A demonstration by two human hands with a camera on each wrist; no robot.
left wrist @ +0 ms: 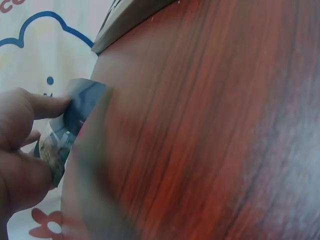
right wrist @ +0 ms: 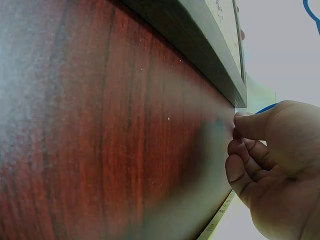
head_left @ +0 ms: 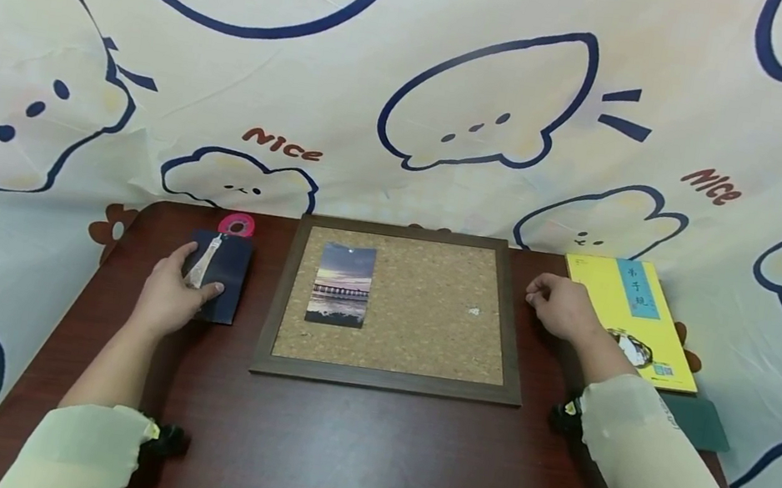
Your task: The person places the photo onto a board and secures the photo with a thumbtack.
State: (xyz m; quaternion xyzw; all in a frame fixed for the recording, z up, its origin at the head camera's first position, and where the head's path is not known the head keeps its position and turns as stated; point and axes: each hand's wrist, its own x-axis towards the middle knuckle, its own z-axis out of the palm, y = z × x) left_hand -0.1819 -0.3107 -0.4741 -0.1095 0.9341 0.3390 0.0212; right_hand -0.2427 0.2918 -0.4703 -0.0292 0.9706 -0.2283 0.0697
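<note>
A dark blue picture card with a pale tower on it is held by my left hand, thumb on the near side and fingers at the far left edge. In the left wrist view the card looks bent between thumb and fingers. My right hand is beside the right edge of the framed cork board. Its thumb and index fingertips meet in the right wrist view, the other fingers curled; nothing shows between them. On the board is a sunset pier photo and a small whitish piece.
Behind the card lies a pink tape roll. At the right are a yellow book and a dark green flat thing partly under it. A cartoon-printed cloth rises behind the brown table.
</note>
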